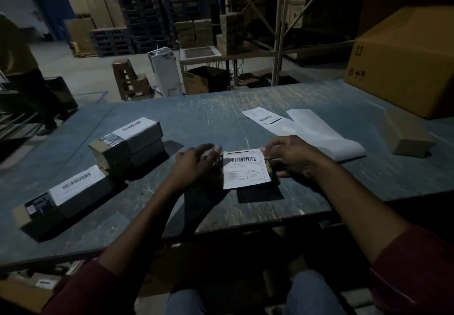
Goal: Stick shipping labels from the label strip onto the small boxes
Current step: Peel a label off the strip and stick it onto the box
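Note:
A white shipping label with a barcode lies on top of a small box in the middle of the table; the box is mostly hidden under the label and my hands. My left hand rests on the box's left end, fingers spread flat beside the label. My right hand pinches the label's upper right corner. The label strip lies behind, one printed label on its far end, the rest bare backing. Two stacked labelled boxes and another labelled box sit at the left. An unlabelled box sits at the right.
A big cardboard carton stands at the table's far right corner. The worn table top has a near edge just in front of my arms. A person stands on the floor at far left. Shelving and stacked cartons fill the background.

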Tool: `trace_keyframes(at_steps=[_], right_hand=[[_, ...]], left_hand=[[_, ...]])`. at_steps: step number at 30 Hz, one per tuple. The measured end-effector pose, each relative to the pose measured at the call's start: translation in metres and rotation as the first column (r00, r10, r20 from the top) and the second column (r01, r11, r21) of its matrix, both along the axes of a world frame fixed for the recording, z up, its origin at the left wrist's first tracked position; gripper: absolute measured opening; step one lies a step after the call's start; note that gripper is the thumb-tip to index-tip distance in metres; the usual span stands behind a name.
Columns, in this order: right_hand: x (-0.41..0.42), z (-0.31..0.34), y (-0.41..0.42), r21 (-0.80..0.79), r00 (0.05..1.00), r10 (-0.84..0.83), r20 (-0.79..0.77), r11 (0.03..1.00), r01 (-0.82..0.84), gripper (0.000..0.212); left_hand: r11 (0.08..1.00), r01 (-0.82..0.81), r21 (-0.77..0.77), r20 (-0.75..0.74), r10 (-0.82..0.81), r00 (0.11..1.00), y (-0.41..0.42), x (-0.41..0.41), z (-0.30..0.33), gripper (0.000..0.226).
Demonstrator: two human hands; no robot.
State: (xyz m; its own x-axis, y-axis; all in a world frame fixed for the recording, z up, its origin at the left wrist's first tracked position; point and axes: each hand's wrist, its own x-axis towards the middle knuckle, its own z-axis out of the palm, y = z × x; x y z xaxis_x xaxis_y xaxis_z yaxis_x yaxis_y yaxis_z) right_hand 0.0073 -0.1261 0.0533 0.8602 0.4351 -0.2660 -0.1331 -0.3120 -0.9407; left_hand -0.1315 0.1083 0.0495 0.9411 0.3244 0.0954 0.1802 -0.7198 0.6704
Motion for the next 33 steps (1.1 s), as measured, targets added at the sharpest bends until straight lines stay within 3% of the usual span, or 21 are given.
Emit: trace_keyframes(at_steps=[3, 7, 11, 13, 17, 20, 24, 29, 33], right_hand=[[0.003, 0.001, -0.008, 0.017, 0.999, 0.014, -0.032, 1.000, -0.014, 0.004], [-0.004, 0.001, -0.009, 0.013, 0.999, 0.024, -0.043, 1.000, -0.024, 0.020], [-0.008, 0.006, -0.011, 0.220, 0.995, -0.079, -0.064, 0.971, 0.092, 0.022], [-0.008, 0.014, -0.011, 0.340, 0.997, -0.032, -0.069, 0.939, 0.054, 0.028], [-0.011, 0.033, -0.019, 0.535, 0.965, 0.222, -0.141, 0.837, -0.114, 0.042], [-0.017, 0.041, -0.026, 0.526, 0.934, 0.355, -0.021, 0.799, -0.292, 0.045], [-0.024, 0.044, -0.030, 0.372, 0.922, 0.314, 0.228, 0.847, -0.381, 0.053], [-0.029, 0.042, -0.033, 0.361, 0.912, 0.284, 0.297, 0.851, -0.382, 0.061], [-0.030, 0.045, -0.030, 0.370, 0.908, 0.310, 0.283, 0.838, -0.402, 0.055]], left_hand=[[0.971, -0.039, -0.236, 0.000, 0.041, 0.999, 0.003, -0.005, 0.000, 0.055], [0.911, -0.012, -0.413, 0.026, 0.025, 0.999, 0.005, -0.005, 0.002, 0.033], [0.844, 0.013, -0.536, 0.170, 0.092, 0.981, 0.001, -0.008, 0.005, 0.019], [0.845, 0.065, -0.531, 0.273, 0.098, 0.957, -0.002, -0.009, 0.011, 0.013], [0.885, 0.102, -0.455, 0.419, 0.112, 0.901, -0.004, -0.010, 0.026, 0.031], [0.891, 0.113, -0.440, 0.455, 0.112, 0.884, -0.007, -0.014, 0.032, 0.051], [0.858, 0.156, -0.490, 0.473, 0.111, 0.874, -0.011, -0.018, 0.034, 0.056], [0.792, 0.136, -0.595, 0.261, 0.030, 0.965, -0.023, -0.016, 0.048, 0.091], [0.765, 0.075, -0.639, 0.260, 0.123, 0.958, -0.035, -0.015, 0.056, 0.082]])
